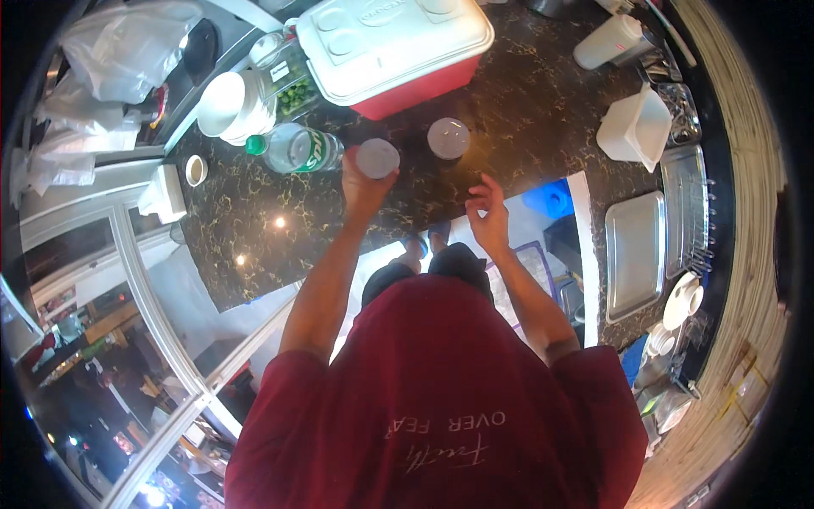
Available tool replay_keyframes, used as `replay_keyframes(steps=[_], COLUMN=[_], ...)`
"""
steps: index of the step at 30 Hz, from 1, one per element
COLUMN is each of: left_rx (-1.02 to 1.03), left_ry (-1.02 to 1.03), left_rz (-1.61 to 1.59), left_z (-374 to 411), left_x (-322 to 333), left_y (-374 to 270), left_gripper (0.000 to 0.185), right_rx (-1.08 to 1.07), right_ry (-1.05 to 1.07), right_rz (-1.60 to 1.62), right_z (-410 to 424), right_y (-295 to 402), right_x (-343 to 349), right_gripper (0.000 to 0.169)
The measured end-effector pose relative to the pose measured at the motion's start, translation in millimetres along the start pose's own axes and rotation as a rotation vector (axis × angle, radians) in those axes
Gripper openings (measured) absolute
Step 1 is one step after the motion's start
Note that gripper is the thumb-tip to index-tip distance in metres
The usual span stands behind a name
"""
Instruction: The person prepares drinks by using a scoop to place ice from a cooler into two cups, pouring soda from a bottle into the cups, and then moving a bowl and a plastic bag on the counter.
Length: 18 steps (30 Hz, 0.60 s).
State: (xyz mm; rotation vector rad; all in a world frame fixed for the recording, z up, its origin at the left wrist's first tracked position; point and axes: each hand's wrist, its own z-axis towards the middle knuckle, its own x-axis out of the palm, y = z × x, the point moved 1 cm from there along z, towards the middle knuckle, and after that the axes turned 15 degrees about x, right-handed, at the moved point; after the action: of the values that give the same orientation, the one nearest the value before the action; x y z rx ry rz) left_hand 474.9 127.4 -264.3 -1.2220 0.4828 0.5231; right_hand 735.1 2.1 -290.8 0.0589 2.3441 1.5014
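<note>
My left hand (367,181) is closed around a clear plastic cup (378,158) with whitish contents, over the dark marbled counter (407,197). Just left of that cup, a Sprite bottle (302,149) with a green cap lies or leans on the counter; I cannot tell which. Another clear cup (449,138) stands to the right, apart from both hands. My right hand (488,210) hovers near the counter's front edge, below this second cup, its fingers curled loosely and nothing seen between them.
Behind the cups sits a red cooler (413,86) with a white lid. White bowls (232,108) and a container of green items (296,92) stand at its left. A white tub (634,127) and metal trays (636,254) are on the right. A small cup (196,170) stands far left.
</note>
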Motion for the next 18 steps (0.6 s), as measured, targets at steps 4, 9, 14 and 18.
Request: replay_keyframes(steps=[4, 9, 14, 18], left_rx=[0.016, -0.044, -0.02, -0.142], left_ry=[0.006, -0.009, -0.091, -0.128], left_rz=[0.025, 0.05, 0.164, 0.172], left_z=[-8, -27, -44, -57], left_x=[-12, -43, -94, -146], left_y=[-6, -22, -26, -3], left_gripper=[0.089, 0.091, 0.091, 0.09], right_rx=[-0.019, -0.016, -0.101, -0.197], right_ry=[0.061, 0.192, 0.29, 0.38], right_rz=[0.062, 0.029, -0.041, -0.107], right_z=[8, 12, 10, 8], right_y=[1, 2, 26, 38], right_x=[11, 42, 93, 150], right_gripper=[0.068, 0.066, 0.062, 0.059])
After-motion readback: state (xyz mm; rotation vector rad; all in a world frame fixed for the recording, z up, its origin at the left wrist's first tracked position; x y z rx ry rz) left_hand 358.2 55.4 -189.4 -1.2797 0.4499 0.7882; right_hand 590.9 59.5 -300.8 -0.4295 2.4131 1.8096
